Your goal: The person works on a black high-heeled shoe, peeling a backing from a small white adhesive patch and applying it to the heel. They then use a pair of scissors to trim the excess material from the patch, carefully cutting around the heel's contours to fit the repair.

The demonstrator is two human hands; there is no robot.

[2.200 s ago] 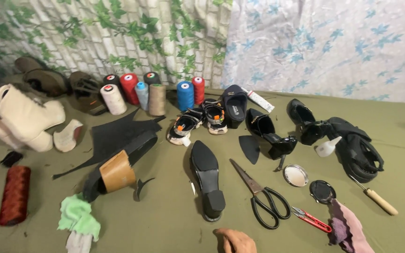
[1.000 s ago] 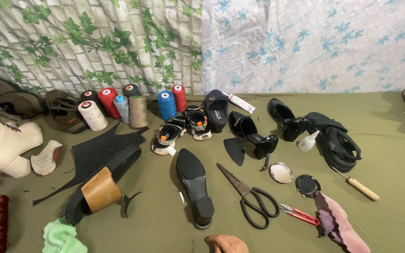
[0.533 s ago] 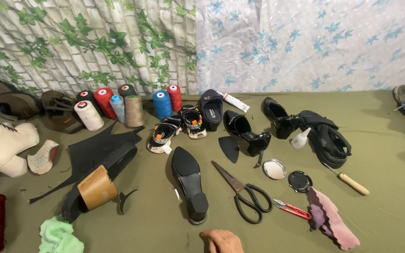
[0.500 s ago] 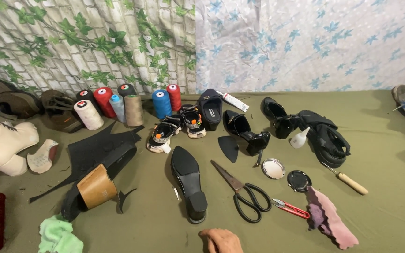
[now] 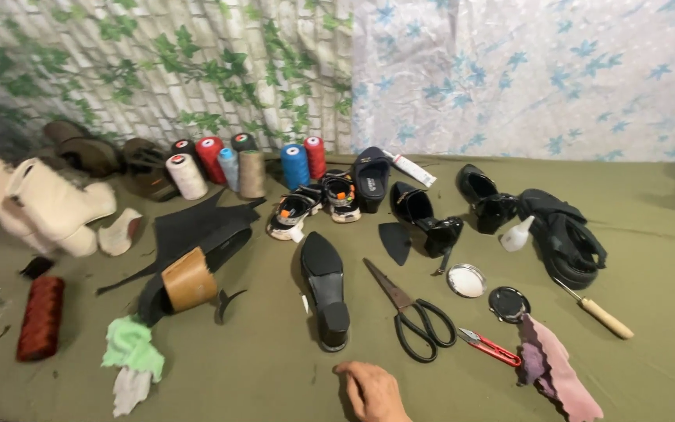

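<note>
A bare hand (image 5: 373, 388) rests flat, fingers together, at the bench's near edge, just short of the upturned black flat-heeled shoe (image 5: 326, 287), not touching

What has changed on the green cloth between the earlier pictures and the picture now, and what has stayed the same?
Only the view shifts: it swings right, then back left, so the cream ankle boots show fully again. One hand stays at the bottom edge, holding nothing, near the black heeled shoe and the black-handled scissors. Nothing was picked up or let go. The thread spools and the red snips lie as before.
</note>
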